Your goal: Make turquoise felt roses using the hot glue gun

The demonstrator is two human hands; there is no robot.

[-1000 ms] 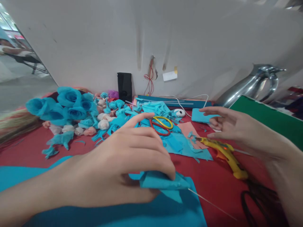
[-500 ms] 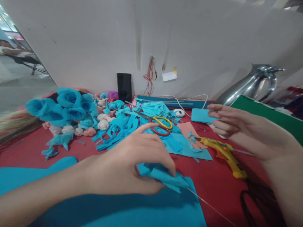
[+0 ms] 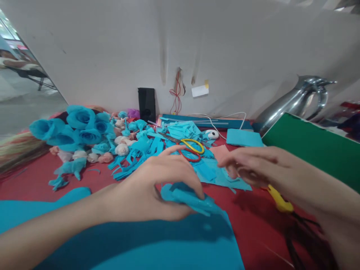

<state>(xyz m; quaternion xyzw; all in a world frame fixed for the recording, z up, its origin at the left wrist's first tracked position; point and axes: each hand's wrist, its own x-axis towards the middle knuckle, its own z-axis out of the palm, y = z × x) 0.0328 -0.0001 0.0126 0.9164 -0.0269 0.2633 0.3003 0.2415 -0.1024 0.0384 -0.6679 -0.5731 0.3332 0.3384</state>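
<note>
My left hand [image 3: 168, 187] is closed around a rolled, folded piece of blue crepe paper [image 3: 188, 198], pinched between thumb and fingers above a large blue sheet [image 3: 135, 243]. My right hand [image 3: 253, 163] hangs over the paper scraps with its fingers curled together. Whatever may be between those fingertips is hidden. Beneath that hand lies a yellow glue gun [image 3: 281, 200], mostly covered, with only its handle showing. Behind the hand rests a stack of cut blue paper [image 3: 244, 137]. Scissors [image 3: 192, 146] with a yellow and a red handle lie on the scraps.
Blue paper roses [image 3: 81, 118] and small pale rosebuds [image 3: 122, 149] crowd the left side. A phone [image 3: 147, 104] leans against the wall. At the right stand a green board [image 3: 312, 150] and a metal jug [image 3: 289, 99]. A dark cord [image 3: 292, 243] runs at lower right.
My right hand has moved left and down from the blue paper stack, now covering much of the glue gun. The left hand keeps its blue paper, slightly shifted. The thin strand trailing from it no longer shows there.
</note>
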